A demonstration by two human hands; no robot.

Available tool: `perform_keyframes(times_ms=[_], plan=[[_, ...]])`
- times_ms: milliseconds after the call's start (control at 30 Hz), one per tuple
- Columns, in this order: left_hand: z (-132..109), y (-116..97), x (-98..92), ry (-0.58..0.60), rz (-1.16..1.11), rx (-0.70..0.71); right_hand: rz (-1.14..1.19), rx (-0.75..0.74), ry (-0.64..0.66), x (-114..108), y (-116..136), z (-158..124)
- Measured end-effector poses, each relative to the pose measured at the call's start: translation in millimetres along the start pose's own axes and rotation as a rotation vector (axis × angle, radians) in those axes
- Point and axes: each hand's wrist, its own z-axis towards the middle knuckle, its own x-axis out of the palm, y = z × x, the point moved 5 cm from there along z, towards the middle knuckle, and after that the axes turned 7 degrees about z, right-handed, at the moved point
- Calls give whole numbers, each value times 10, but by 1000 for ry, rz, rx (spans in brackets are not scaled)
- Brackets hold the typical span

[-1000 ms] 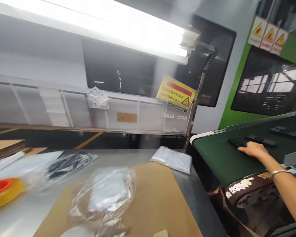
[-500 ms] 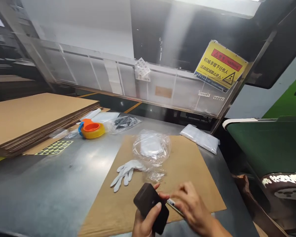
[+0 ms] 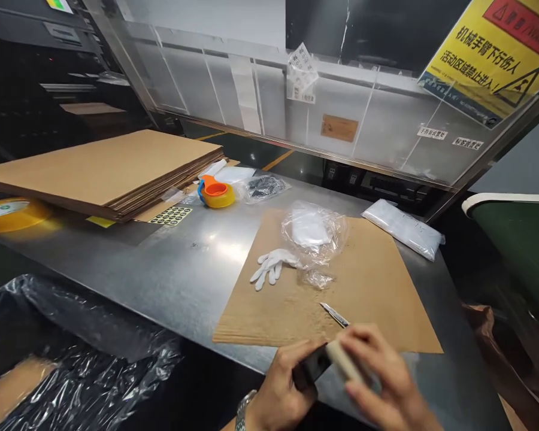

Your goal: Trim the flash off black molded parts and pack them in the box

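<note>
Near the table's front edge, my left hand (image 3: 287,383) is closed around a small black block-like thing (image 3: 313,365), mostly covered by the fingers. My right hand (image 3: 384,374) grips a pale beige piece with a rounded edge (image 3: 344,362), pressed against or very near the black thing; motion blur hides its kind. Just beyond the right hand, a slim utility knife (image 3: 335,314) lies on a brown cardboard sheet (image 3: 278,317). A white glove (image 3: 273,266) and a clear plastic bag with white contents (image 3: 312,230) rest farther up the sheet.
Stacked cardboard (image 3: 117,170), a tape dispenser (image 3: 216,193) and a tape roll (image 3: 9,214) are at the left. A white plastic-wrapped packet (image 3: 404,228) lies at the right. A black-lined bin (image 3: 94,353) stands below the table's edge; a green conveyor (image 3: 516,251) is at far right.
My view has swung left and down. The knife, earlier beside my right fingers, now lies apart from them. My right hand has moved to the black thing and holds the beige piece.
</note>
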Motion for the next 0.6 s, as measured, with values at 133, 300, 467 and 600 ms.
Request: perform_keyframes(times_ms=[133, 300, 467, 600], plan=[[-114, -31, -38, -33, -14, 111, -1, -211, 96, 164, 411, 96], [-215, -29, -58, 13, -33, 125, 14, -108, 72, 222, 301, 32], [-186, 53, 76, 150, -404, -10, 128, -166, -29, 330, 311, 35], [-215, 226, 223, 157, -986, -199, 354, 87, -239, 526, 38, -36]])
